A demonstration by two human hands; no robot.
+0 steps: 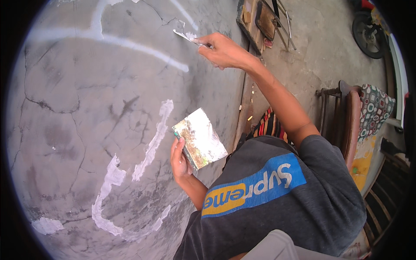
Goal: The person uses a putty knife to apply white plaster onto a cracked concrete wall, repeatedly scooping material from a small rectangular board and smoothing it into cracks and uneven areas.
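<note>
A putty knife (184, 35) with white paste on its blade is in my right hand (219, 50), whose fingers wrap round its handle, close to a small crack at the top of the grey wall (60, 108). Lower down, my left hand (181, 158) grips a rectangular board (200, 136) smeared with white paste and brownish stains. Pale strips of filler (151, 138) lie on the cracked wall to the left of the board, with more curved patches (106, 186) below. Light chalky lines (130, 45) cross the wall's upper part.
Old boards and metal poles (268, 21) lean at the top, beside the concrete floor (316, 52). A motorcycle wheel (366, 34) is at upper right. Wooden furniture (351, 125) with a patterned cloth (373, 106) stands at right, and a striped cloth (264, 123) lies behind my right arm.
</note>
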